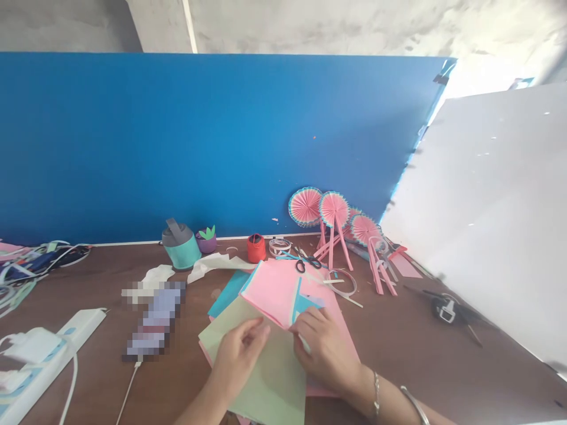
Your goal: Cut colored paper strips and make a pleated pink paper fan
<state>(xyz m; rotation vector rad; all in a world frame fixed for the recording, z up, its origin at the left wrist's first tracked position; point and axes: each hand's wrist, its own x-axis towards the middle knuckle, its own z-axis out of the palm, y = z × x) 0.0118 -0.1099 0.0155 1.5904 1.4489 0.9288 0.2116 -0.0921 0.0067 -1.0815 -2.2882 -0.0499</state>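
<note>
My right hand (322,348) pinches the lower right corner of a pink paper sheet (273,289) edged with blue strips. My left hand (239,354) is curled just below that sheet's lower edge, thumb close to the fingers; whatever it may hold is hidden. Under both hands lies a pale green sheet (270,378), over a larger pink sheet (339,319). Blue paper (228,293) shows at the stack's left side. Black-handled scissors (305,261) rest just beyond the pink paper.
Pink pleated paper fans (334,209) lean against the blue panel (199,147). A red pot (256,248), a tape roll (280,246) and a teal container (181,248) stand at the back. On the left are a power strip (84,327) and a blurred-out item (155,321) with a cable.
</note>
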